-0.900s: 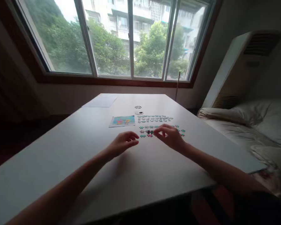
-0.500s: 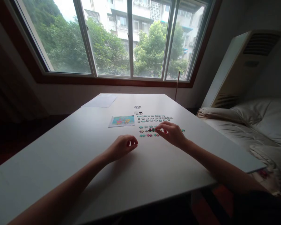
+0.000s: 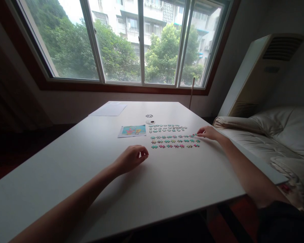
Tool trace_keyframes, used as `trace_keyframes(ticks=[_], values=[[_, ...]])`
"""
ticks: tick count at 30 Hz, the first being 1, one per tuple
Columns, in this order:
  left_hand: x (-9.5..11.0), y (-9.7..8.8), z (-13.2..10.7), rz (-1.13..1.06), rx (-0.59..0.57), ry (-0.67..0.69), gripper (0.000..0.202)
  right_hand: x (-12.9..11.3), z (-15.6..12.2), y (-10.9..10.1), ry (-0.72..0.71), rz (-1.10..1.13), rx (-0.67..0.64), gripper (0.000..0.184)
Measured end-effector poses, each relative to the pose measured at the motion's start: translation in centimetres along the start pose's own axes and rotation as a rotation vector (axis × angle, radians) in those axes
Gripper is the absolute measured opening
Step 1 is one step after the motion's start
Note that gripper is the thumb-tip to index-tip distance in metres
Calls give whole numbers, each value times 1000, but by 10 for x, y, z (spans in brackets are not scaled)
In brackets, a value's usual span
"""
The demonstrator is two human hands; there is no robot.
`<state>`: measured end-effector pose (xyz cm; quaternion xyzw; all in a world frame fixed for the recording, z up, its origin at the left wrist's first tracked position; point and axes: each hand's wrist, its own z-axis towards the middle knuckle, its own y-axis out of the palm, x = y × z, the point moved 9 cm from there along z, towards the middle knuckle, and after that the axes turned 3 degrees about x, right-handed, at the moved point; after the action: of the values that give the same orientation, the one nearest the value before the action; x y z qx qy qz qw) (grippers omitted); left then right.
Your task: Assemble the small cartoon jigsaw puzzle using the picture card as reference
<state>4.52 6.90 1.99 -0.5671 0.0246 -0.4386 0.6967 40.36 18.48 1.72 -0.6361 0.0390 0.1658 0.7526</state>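
- At the right end of the nearer block of jigsaw pieces (image 3: pixel 173 141), the right hand (image 3: pixel 208 132) reaches down with thumb and fingers drawn close together; whether they pinch the end piece (image 3: pixel 193 135) or only touch it, I cannot tell
- Left of that block and nearer the person, the left hand (image 3: pixel 131 157) is loosely curled, with a small gap inside the curl and no piece seen in it
- The nearer block runs in three rows; a farther block of pieces (image 3: pixel 169 130) lies just beyond, so a dragging finger or wrist could, I judge, push one into the other
- The pieces look small and thin, so a weak pinch could let one slip or flip, and neighbours in a row could be nudged askew
- A sweep of the left hand could shift the colourful picture sheet (image 3: pixel 132 131), which lies left of the pieces
- The table (image 3: pixel 152 192) is white, smooth and dully shiny, offering little to stop a sliding piece
- Two round items (image 3: pixel 150 122) lie beyond the sheet, and white paper (image 3: pixel 108 109) lies at the far left
- Behind stands a wide window (image 3: pixel 124 86); at right, a tall ventilated unit (image 3: pixel 245 72) and a pale sofa (image 3: pixel 253 133), the room being dim
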Motion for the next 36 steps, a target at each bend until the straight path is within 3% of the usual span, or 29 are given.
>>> trace_keyframes(ticks=[10, 17, 20, 21, 24, 31, 36], values=[[-1, -1, 1, 40, -5, 2, 16, 25, -2, 17, 101, 49, -138, 37], [0, -12, 2, 131, -38, -10, 19, 19, -1, 9, 64, -20, -111, 24], [-6, -27, 5, 264, -48, -41, 22, 2, 1, 0, 14, -51, -59, 24], [-13, -29, 7, 402, -94, -72, 25, -6, 1, -2, -9, -55, -41, 25], [-35, -36, 16, 495, -138, -121, 28, -36, 0, -5, -90, -48, -4, 26], [-108, -35, 32, 587, -177, -279, 52, -110, -17, 11, -301, 22, -10, 23], [-133, -25, 24, 564, -266, -296, 54, -154, -31, 25, -443, 83, -32, 20]])
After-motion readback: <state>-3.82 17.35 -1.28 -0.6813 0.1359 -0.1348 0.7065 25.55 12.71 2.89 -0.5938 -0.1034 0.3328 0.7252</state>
